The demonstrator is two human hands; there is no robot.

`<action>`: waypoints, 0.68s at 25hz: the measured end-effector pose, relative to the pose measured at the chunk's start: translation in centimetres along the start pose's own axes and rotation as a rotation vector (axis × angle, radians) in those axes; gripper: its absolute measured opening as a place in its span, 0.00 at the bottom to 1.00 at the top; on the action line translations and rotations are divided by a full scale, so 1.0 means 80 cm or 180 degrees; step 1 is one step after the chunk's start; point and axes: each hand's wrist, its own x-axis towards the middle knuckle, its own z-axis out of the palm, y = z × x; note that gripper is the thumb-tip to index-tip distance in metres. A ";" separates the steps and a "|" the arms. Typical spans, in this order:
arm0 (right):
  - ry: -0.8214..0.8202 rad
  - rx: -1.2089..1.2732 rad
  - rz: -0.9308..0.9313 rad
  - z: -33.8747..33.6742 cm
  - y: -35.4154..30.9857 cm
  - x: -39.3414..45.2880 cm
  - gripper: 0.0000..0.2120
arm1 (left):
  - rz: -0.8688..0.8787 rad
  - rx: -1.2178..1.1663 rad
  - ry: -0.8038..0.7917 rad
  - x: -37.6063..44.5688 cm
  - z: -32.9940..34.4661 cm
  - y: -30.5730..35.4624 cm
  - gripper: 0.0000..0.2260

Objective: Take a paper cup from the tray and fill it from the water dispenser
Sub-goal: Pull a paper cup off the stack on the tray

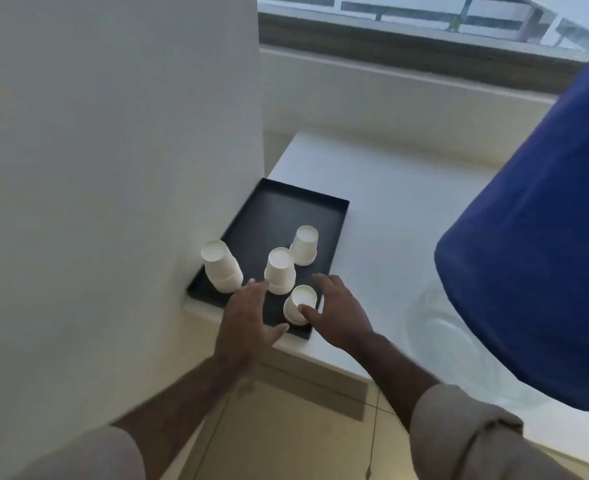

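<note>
Plain colours, no patterns
White upturned paper cups (pixel 305 304) on a flat black rectangular tray (pixel 279 216); deep-blue plastic water bottle (pixel 542 258) at 3 o'clock.

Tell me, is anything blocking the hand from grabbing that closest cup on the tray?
No, nothing visible blocks it. The right hand already has its thumb on the nearest paper cup, upside down at the near edge of the black tray. The left hand hovers open beside it.

sleeves: beige, loose fabric, rolled up near the elbows on both arms
left hand (pixel 248 317): bare
right hand (pixel 338 313): bare
</note>
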 end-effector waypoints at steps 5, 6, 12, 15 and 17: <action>-0.0254 0.0028 0.0560 0.057 0.004 0.032 0.30 | 0.0009 0.0238 -0.0463 0.012 0.038 -0.031 0.37; -0.0226 0.0137 0.0583 0.065 0.005 0.033 0.29 | -0.0018 0.0225 -0.0480 0.017 0.043 -0.034 0.36; 0.0308 0.0968 0.0656 0.069 0.022 0.043 0.19 | -0.0090 0.0077 -0.0550 0.035 0.063 -0.051 0.35; 0.0356 0.1223 0.0671 0.060 0.027 0.046 0.15 | -0.0095 -0.0243 -0.0351 0.043 0.069 -0.049 0.33; 0.0360 0.1270 0.0677 0.058 0.029 0.046 0.16 | -0.0043 -0.0336 -0.0190 0.045 0.075 -0.047 0.32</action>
